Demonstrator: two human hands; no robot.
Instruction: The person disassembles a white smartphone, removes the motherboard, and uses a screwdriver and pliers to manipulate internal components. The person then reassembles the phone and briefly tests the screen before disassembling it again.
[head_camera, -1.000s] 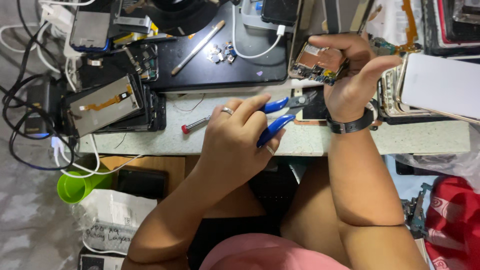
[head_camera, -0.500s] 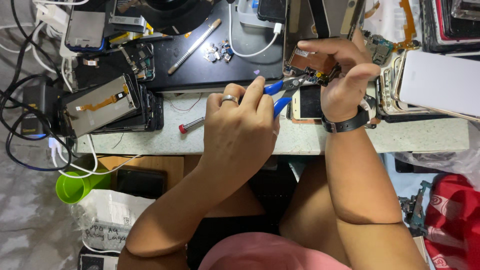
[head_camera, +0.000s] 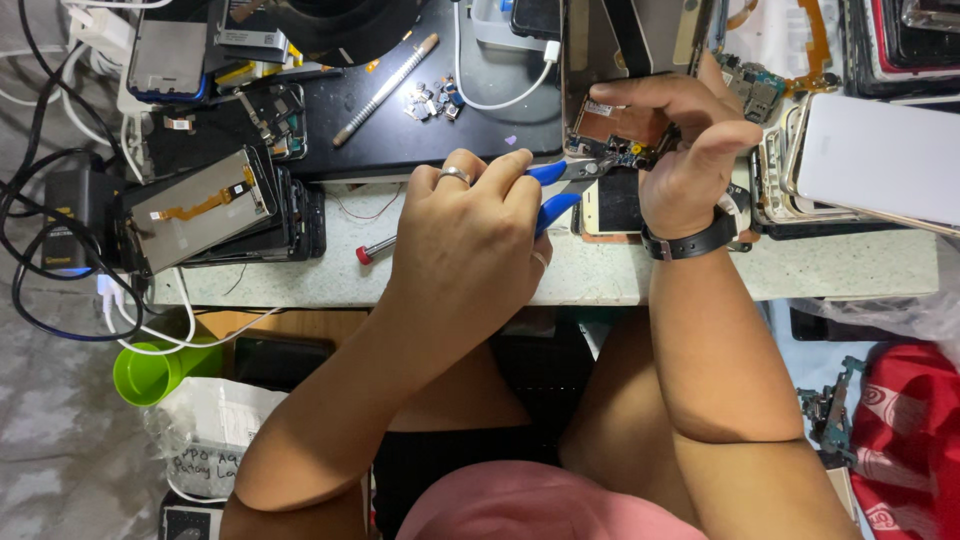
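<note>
My left hand (head_camera: 470, 235), with a ring on one finger, is closed around blue-handled pliers (head_camera: 553, 190). The plier tips touch a small phone circuit board (head_camera: 622, 135). My right hand (head_camera: 690, 150), with a black band at the wrist, pinches that board from above and holds it over the bench edge. A white phone (head_camera: 612, 208) lies flat just under both hands.
A pale workbench (head_camera: 480, 280) carries stacked phone screens (head_camera: 205, 205) at left, a black mat (head_camera: 440, 125) with small loose parts and a white cable, a red-tipped screwdriver (head_camera: 373, 250), and phone bodies (head_camera: 870, 160) at right. A green cup (head_camera: 150, 372) sits below left.
My left hand has moved the pliers up and right until their tips reach the board. My right hand has turned the board downward and lowered it toward the pliers.
</note>
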